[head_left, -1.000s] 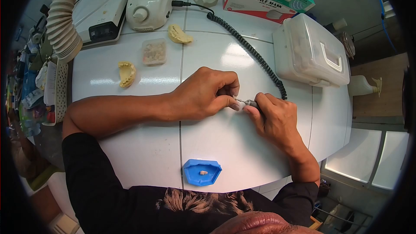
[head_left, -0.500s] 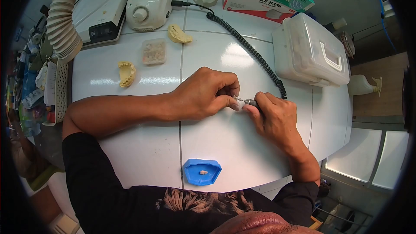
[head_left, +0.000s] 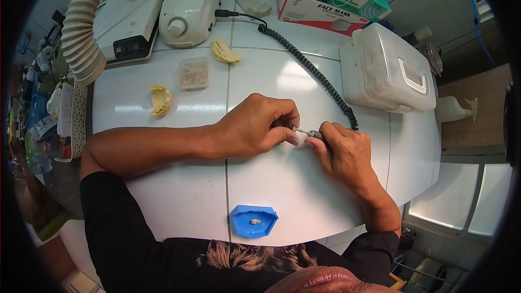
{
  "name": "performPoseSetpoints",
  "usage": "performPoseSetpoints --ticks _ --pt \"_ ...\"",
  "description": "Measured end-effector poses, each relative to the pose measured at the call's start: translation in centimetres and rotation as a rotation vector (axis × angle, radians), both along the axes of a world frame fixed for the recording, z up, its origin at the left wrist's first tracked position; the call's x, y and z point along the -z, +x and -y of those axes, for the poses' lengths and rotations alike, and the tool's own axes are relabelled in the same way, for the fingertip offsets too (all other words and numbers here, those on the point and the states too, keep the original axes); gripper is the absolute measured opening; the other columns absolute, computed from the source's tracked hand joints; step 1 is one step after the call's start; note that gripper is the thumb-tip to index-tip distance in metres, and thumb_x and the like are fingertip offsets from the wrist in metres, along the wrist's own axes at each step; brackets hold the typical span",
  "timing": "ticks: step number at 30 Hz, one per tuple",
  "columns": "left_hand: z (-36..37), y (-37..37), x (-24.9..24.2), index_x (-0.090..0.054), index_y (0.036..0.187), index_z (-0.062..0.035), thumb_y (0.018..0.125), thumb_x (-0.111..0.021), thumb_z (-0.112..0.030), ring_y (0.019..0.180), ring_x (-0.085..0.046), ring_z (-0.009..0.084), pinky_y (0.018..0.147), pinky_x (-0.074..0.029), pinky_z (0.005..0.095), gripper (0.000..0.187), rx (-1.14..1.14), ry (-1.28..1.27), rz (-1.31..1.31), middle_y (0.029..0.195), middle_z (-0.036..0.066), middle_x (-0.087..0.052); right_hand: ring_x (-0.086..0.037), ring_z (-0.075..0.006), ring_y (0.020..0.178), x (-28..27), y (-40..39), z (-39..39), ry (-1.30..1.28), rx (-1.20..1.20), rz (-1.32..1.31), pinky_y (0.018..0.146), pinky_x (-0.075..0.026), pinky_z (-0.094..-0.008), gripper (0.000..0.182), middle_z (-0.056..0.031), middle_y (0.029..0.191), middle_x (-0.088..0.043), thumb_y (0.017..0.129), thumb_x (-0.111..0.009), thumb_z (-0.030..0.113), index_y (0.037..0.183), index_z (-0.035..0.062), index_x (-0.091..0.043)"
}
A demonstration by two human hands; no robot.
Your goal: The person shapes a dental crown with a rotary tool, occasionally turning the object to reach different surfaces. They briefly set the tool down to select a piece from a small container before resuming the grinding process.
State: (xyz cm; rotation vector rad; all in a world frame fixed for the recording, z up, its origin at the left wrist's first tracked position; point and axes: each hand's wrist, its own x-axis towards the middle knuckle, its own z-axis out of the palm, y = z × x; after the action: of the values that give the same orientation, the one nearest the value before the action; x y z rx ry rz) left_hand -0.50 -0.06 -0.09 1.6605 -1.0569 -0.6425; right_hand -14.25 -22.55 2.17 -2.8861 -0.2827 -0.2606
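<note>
The camera's view had tipped slightly, so everything on the worktop (head_left: 184, 201) sat a little lower than half a second earlier; the two hands had kept their pose, which suggested the same fine work was continuing. The left hand (head_left: 260, 127) pinched a small pale piece (head_left: 294, 129) in its fingertips, at the middle of the worktop; the fingers mostly hid it. The right hand (head_left: 347, 152) gripped a handpiece (head_left: 315, 134), its thin tip pointing left, at or just beside the piece; contact was too small to tell. A coiled cord (head_left: 316, 75) came from the far side toward the right hand, clear of the gap between the hands. A blue tray (head_left: 253, 210) stood near, with another small piece (head_left: 255, 221) inside. Far left were two yellowish casts (head_left: 161, 101) and a clear box (head_left: 194, 88); far right, a white case (head_left: 374, 84).
</note>
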Motion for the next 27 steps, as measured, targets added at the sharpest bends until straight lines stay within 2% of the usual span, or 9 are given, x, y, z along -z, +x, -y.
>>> performPoseSetpoints --ticks 4,11,14,17,27 --pt "-0.03 -0.06 -0.43 -0.069 0.102 0.0035 0.095 -0.082 -0.006 0.078 -0.077 0.0256 0.073 -0.058 0.0376 0.017 -0.019 -0.033 -0.036 0.085 0.017 -0.077 -0.063 -0.0288 0.051 0.07 -0.03 0.23 0.022 0.010 -0.002 0.048 -0.047 -0.0422 0.041 -0.0058 0.067 -0.063 0.102 -0.078 0.042 0.084 0.0097 -0.062" --pt "-0.15 -0.09 -0.90 -0.068 0.105 0.0028 0.096 -0.078 -0.002 0.085 -0.080 0.0217 0.078 -0.061 0.0349 0.014 -0.023 -0.003 -0.080 0.089 0.015 -0.080 -0.063 -0.0289 0.051 0.16 -0.09 0.33 0.019 0.005 0.000 0.047 -0.047 -0.0420 0.042 -0.0058 0.066 -0.063 0.101 -0.079 0.044 0.084 0.0095 -0.062" --pt "-0.12 -0.07 -0.36 -0.068 0.105 0.0025 0.097 -0.077 -0.001 0.085 -0.081 0.0209 0.079 -0.061 0.0342 0.013 -0.015 -0.067 -0.094 0.090 0.014 -0.080 -0.063 -0.0288 0.051 0.08 -0.12 0.29 0.017 0.003 -0.003 0.047 -0.047 -0.0421 0.042 -0.0056 0.066 -0.063 0.101 -0.079 0.044 0.084 0.0096 -0.062" --pt "-0.27 0.10 -0.49 -0.070 0.110 0.0014 0.097 -0.080 -0.001 0.089 -0.080 0.0154 0.078 -0.062 0.0293 0.017 0.010 -0.025 -0.091 0.095 0.011 -0.082 -0.063 -0.0288 0.051 0.09 -0.08 0.25 0.014 0.004 -0.002 0.048 -0.048 -0.0421 0.041 -0.0056 0.066 -0.063 0.101 -0.079 0.043 0.084 0.0096 -0.062" --pt "-0.32 0.17 -0.29 -0.071 0.111 -0.0005 0.095 -0.083 -0.003 0.090 -0.079 0.0149 0.079 -0.062 0.0286 0.020 0.023 -0.023 -0.057 0.097 0.009 -0.081 -0.064 -0.0296 0.053 0.07 -0.09 0.17 0.004 -0.002 -0.009 0.049 -0.048 -0.0425 0.041 -0.0062 0.067 -0.064 0.102 -0.078 0.043 0.085 0.0096 -0.062"
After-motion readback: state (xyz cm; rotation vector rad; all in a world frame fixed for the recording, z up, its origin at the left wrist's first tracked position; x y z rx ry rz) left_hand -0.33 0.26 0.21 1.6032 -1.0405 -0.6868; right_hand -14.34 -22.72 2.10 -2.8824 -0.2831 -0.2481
